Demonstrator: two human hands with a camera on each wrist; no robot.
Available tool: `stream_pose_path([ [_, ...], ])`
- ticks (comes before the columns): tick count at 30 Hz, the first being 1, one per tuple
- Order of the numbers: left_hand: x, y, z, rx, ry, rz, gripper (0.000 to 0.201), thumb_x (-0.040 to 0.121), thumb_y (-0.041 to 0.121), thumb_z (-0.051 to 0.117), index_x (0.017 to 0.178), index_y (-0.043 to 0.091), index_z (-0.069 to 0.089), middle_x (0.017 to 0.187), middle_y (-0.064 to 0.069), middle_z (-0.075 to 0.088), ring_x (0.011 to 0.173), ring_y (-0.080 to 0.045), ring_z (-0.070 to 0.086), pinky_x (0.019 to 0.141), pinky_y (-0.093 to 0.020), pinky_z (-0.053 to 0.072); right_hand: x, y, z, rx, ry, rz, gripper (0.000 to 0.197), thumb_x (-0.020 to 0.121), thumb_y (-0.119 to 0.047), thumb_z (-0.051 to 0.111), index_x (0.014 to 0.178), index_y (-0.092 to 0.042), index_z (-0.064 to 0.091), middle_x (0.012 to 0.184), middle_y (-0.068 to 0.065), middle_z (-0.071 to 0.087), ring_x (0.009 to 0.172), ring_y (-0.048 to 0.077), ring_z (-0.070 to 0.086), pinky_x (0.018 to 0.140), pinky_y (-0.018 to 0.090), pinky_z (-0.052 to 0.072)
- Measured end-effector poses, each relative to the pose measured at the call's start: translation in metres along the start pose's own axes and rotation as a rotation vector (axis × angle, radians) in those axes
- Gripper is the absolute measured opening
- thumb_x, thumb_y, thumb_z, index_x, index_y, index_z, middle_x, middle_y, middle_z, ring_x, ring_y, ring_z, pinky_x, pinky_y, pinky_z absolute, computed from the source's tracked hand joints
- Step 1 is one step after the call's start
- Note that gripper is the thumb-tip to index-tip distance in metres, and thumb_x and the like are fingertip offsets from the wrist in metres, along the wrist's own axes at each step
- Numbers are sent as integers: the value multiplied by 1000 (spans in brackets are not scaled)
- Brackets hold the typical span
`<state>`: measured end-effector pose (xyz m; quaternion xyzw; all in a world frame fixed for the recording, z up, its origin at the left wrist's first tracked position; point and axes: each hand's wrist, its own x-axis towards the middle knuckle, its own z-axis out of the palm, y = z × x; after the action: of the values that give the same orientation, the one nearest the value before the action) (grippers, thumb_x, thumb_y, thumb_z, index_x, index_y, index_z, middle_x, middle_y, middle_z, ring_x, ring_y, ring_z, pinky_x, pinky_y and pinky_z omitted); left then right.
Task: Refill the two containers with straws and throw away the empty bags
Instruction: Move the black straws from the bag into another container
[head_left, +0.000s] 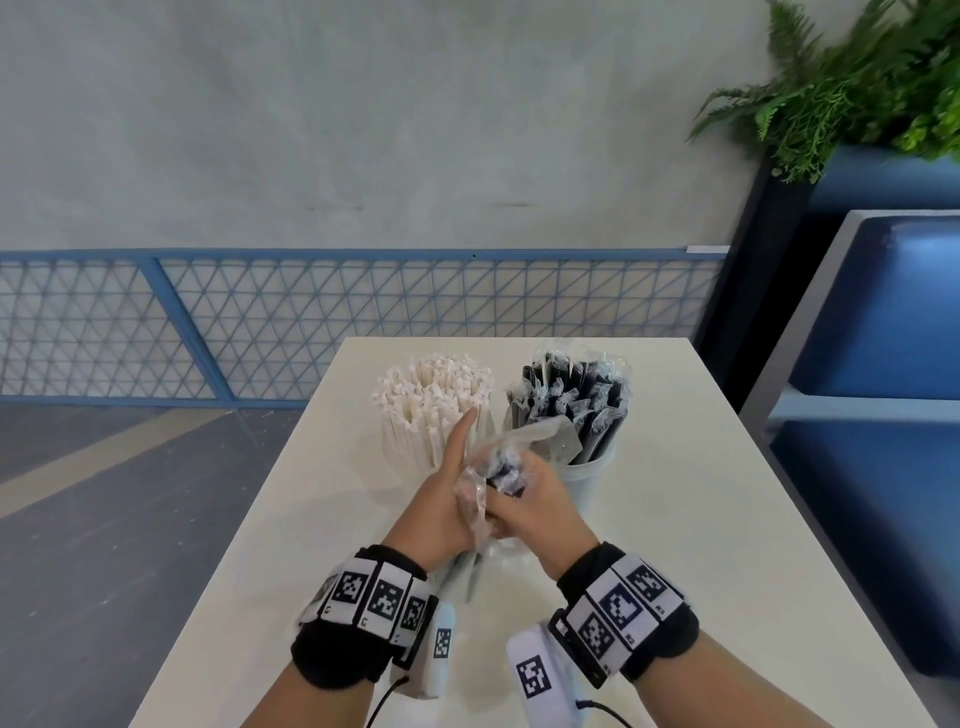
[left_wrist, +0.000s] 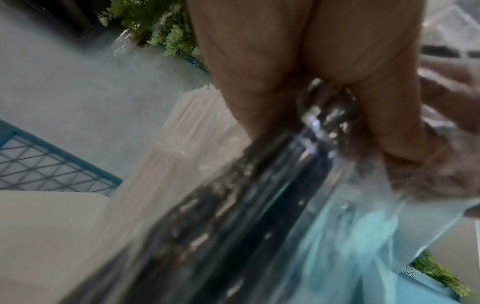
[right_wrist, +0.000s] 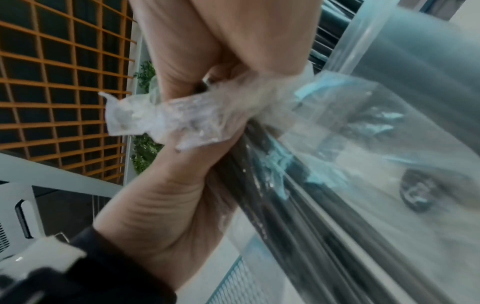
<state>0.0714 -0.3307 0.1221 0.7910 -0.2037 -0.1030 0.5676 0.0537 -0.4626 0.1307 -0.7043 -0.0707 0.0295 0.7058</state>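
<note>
Between the two wrists, near-centre of the table (head_left: 675, 519), sits the clear plastic bag (head_left: 475, 501) with black straws (head_left: 501, 470) still in it. Left hand (head_left: 447, 499) grips the bag from the left, index finger sticking out straight toward the white-straw container (head_left: 436, 410); the other fingers wrap the plastic. Right hand (head_left: 524, 501) curls round the bag's upper part from the right, bunching the film, per the right wrist view.

Long axis of the bag runs near-to-far and tilted: lower end points down toward the person, just off the table, upper end points toward the far containers. Black-straw container (head_left: 576, 431) stands just beyond and slightly right of the hands, already packed with wrapped straws. White-straw one is beyond and slightly left, also full-looking.

Judgement: target is the black container, so the right hand is nearer. Next move likely needs the open end of the bag brought over that rim. Which end is open: cannot tell, too blurred.
</note>
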Motion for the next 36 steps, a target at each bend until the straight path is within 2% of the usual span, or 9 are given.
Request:
stream_pose_path([
  [4, -4, -6, 3, -31, -1, -48, 99, 69, 8, 79, 138, 42, 16, 129, 14, 50, 103, 14, 55, 93, -14, 46, 3, -24, -6, 57, 70, -124, 3, 86, -13, 60, 86, -17, 60, 87, 3, 67, 84, 14, 67, 80, 30, 56],
  [7, -9, -18, 6, -106, 9, -146, 81, 71, 16, 78, 128, 49, 31, 112, -4, 69, 69, -24, 66, 62, -38, 57, 8, -41, -18, 108, 110, -209, 15, 89, -22, 56, 81, -10, 60, 75, -3, 62, 74, 9, 61, 76, 26, 52],
  [9, -8, -22, 6, -135, 10, -159, 77, 70, 19, 79, 129, 43, 36, 95, -7, 72, 54, -36, 61, 47, -37, 52, 11, -43, -22, 152, 123, -238, 17, 87, -24, 59, 83, -8, 60, 73, -4, 63, 74, 8, 61, 74, 22, 51],
  [12, 1, -15, 11, -129, 56, -97, 69, 73, 13, 76, 131, 21, 40, 79, 3, 68, 59, -11, 66, 50, -23, 52, 9, -37, -18, 192, 26, -145, 23, 77, -17, 68, 96, -10, 60, 86, 0, 68, 90, 15, 64, 87, 34, 53],
  [15, 8, -10, 16, -153, 95, -43, 67, 72, 12, 76, 131, 18, 44, 95, 6, 71, 90, -12, 69, 75, -27, 57, 4, -27, -11, 54, -18, -101, 16, 76, -5, 71, 87, -14, 63, 83, -4, 68, 85, 11, 66, 85, 32, 54],
  [19, 2, -7, 15, -221, 64, -76, 61, 74, -3, 70, 122, 25, 45, 79, 1, 70, 50, -14, 60, 42, -22, 46, 4, -41, -17, -24, 155, -199, 7, 84, -14, 63, 87, -8, 62, 80, 2, 68, 80, 12, 67, 80, 26, 56],
  [23, 2, -15, 9, -333, 159, -81, 49, 62, -6, 77, 104, 9, 58, 80, 1, 70, 72, -10, 67, 62, -18, 53, 19, -77, -42, 106, 432, -312, 20, 91, -19, 54, 87, 0, 61, 80, 13, 68, 74, 16, 69, 68, 27, 58],
  [26, 3, -24, 3, -475, 248, -97, 39, 54, -6, 74, 90, 5, 60, 70, -1, 72, 60, -14, 66, 60, -26, 55, 29, -94, -59, 80, 573, -384, 27, 92, -22, 53, 91, 5, 58, 75, 10, 66, 68, 15, 66, 65, 27, 57],
  [36, 0, -4, -6, -504, 490, -2, 30, 75, -25, 53, 85, 3, 55, 63, -13, 65, 54, -16, 63, 51, -20, 49, 41, -80, -58, -170, 567, -407, 30, 87, -18, 62, 106, 5, 60, 78, -12, 59, 66, -16, 56, 60, 0, 40],
])
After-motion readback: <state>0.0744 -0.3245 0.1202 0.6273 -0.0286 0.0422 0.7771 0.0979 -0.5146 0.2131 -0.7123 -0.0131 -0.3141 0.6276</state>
